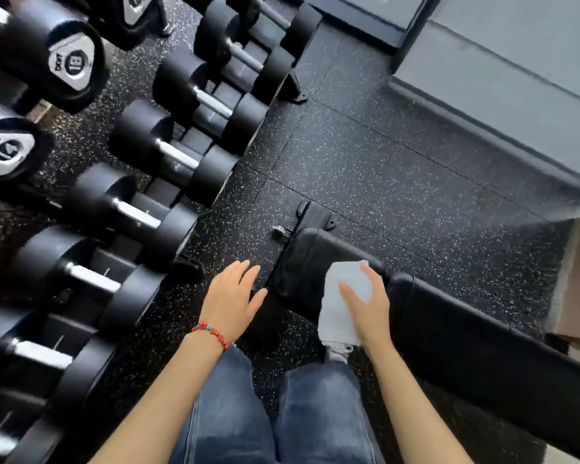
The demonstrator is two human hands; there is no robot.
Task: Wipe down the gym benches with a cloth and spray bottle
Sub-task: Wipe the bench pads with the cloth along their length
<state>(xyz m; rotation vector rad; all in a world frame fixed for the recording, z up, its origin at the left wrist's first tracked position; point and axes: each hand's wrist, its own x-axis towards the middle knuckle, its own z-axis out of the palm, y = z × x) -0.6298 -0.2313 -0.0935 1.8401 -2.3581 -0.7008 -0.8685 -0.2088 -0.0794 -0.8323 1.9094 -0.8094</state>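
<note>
Now right hand presses soft white cloth on padded black bench.

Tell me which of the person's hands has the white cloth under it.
The right hand, pressing the cloth on the black bench pad. The left hand, with a red bracelet, holds nothing.

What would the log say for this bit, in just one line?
step: wiping bench seat pad | right hand: presses white cloth on pad | left hand: open, empty | spray bottle: not visible
</note>
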